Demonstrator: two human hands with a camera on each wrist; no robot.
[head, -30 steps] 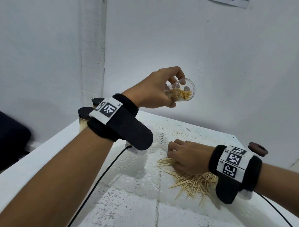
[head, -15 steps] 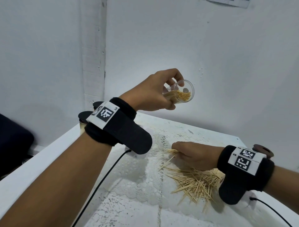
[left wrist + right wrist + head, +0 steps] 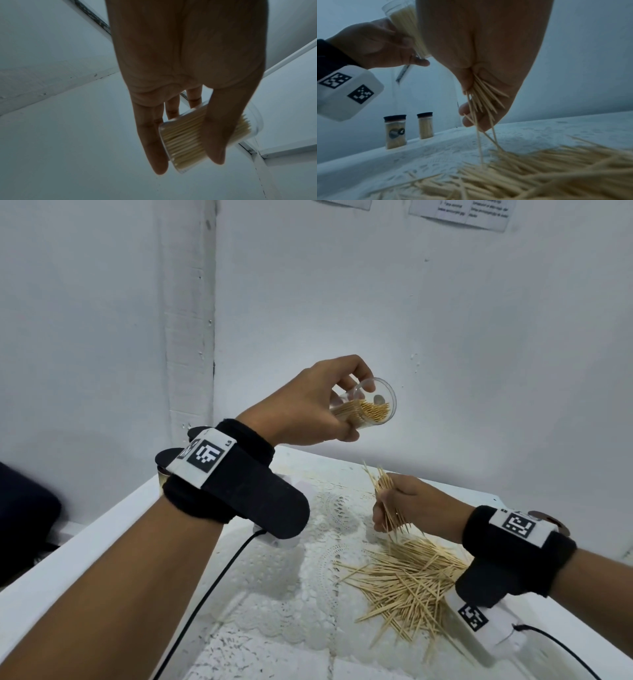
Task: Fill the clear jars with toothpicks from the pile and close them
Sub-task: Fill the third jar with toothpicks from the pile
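**Toothpicks gathered beside a tilted jar**

The left hand grips a clear round plastic jar, tilted and partly packed with thin pale wooden toothpicks. Below it, the right hand clasps a bristling bundle of toothpicks above the loose scattered pile on the white lace-patterned tabletop. Two dark-lidded filled jars stand beyond the left wrist.
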